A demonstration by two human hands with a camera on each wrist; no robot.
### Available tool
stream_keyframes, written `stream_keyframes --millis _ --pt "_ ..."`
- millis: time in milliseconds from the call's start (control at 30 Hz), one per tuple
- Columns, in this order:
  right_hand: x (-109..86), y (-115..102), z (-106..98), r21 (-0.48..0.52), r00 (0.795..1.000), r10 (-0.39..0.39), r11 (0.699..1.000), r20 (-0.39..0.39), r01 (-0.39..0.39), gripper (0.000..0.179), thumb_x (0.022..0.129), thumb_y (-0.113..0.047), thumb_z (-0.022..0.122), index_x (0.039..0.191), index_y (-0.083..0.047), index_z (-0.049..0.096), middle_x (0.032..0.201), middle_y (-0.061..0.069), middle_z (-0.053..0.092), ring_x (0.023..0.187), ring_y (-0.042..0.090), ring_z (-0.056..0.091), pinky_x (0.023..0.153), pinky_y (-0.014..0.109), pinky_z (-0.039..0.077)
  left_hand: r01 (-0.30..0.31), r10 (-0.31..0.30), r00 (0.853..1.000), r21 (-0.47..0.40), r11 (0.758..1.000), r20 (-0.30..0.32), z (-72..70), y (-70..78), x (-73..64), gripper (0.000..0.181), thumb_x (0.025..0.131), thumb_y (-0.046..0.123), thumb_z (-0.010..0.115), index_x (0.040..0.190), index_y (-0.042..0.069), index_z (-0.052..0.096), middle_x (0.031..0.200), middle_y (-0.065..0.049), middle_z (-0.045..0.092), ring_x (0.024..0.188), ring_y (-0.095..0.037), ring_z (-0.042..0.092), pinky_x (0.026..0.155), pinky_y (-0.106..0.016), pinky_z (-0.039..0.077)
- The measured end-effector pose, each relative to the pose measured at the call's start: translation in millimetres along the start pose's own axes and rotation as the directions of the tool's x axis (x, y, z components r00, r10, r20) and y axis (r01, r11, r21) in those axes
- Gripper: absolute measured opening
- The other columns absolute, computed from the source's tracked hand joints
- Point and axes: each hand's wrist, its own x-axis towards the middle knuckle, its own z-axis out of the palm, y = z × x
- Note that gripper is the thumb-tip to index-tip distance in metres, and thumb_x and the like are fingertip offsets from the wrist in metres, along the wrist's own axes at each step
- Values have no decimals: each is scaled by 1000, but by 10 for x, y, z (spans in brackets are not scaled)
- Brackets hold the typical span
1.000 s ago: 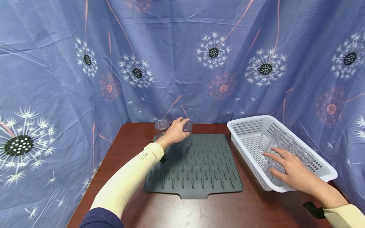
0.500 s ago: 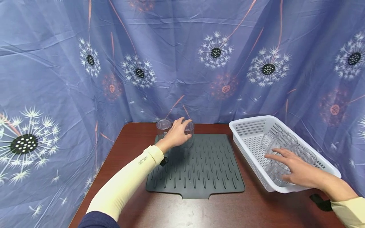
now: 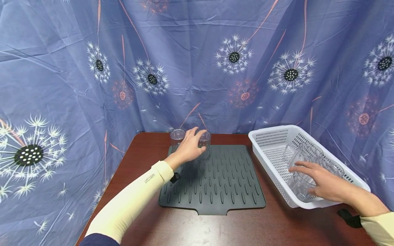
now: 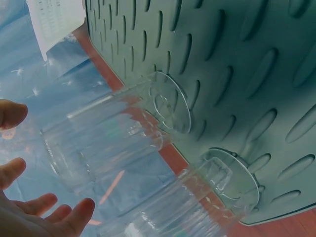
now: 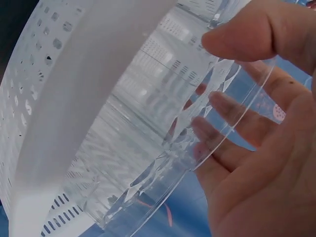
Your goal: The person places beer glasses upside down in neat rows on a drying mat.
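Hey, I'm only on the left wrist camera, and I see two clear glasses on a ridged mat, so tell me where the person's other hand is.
Observer: The right hand is over the white basket; whether it grips anything, I can't tell.
Operator: Is anything inside?
Observer: Yes, several more clear glasses.
Operator: What's along the near edge of the mat?
Observer: A wide tab sticks out from the middle of it.

Blue dandelion-print cloth (image 3: 197, 61) hanging behind and beside a brown table (image 3: 261, 229) marks a curtained-off workspace.
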Motion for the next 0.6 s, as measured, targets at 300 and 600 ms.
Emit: stream_keyframes --millis 300,600 --pt "12 3 -6 5 1000 -4 1000 -20 4 81 49 6 83 123 -21 65 135 18 57 121 43 50 86 61 44 -32 31 999 -13 999 -22 -16 85 -177 67 95 29 69 155 27 39 164 -9 24 152 -31 20 110 -59 38" --pt "14 24 1 -46 999 -23 999 -41 21 81 47 3 85 121 -24 66 129 8 60 116 34 53 86 41 43 -86 83 996 -57 995 -45 -6 158 -366 66 94 26 70 154 23 42 161 -11 30 149 -31 27 106 -58 41"
